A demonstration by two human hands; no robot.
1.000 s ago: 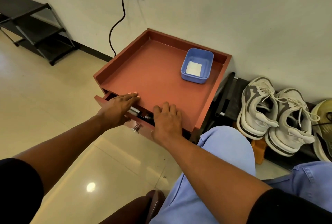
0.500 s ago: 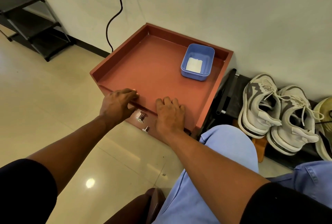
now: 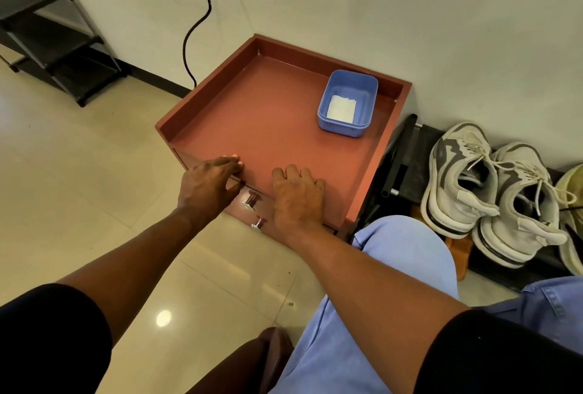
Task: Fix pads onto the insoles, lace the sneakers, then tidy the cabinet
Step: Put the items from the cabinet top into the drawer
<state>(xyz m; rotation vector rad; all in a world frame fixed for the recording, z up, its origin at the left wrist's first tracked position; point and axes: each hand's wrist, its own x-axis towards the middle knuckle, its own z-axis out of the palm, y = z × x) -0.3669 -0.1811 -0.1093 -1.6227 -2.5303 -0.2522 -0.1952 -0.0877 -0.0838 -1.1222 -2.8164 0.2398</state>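
Observation:
A red-brown cabinet [image 3: 271,128] with a raised rim stands against the wall. Its top drawer front with a chrome knob [image 3: 250,201] sits flush under the top. My left hand [image 3: 209,183] rests on the front edge, fingertips touching the cabinet top. My right hand [image 3: 298,201] lies flat over the front edge and the drawer front, fingers straight. A blue plastic tub [image 3: 348,103] holding white pads [image 3: 341,107] sits at the top's back right. Two grey and white laced sneakers [image 3: 457,179] stand on a low black rack to the right.
A second knob [image 3: 258,223] shows on a lower drawer. A black cable [image 3: 202,18] hangs from a wall socket behind the cabinet. A black shelf rack [image 3: 50,37] stands at the far left. A yellowish shoe [image 3: 572,217] sits at the right edge. My blue-trousered knee [image 3: 407,254] is close to the cabinet.
The top drawer, open a second ago with items visible inside, has been pushed shut by both hands. Both hands have stayed at the front edge since.

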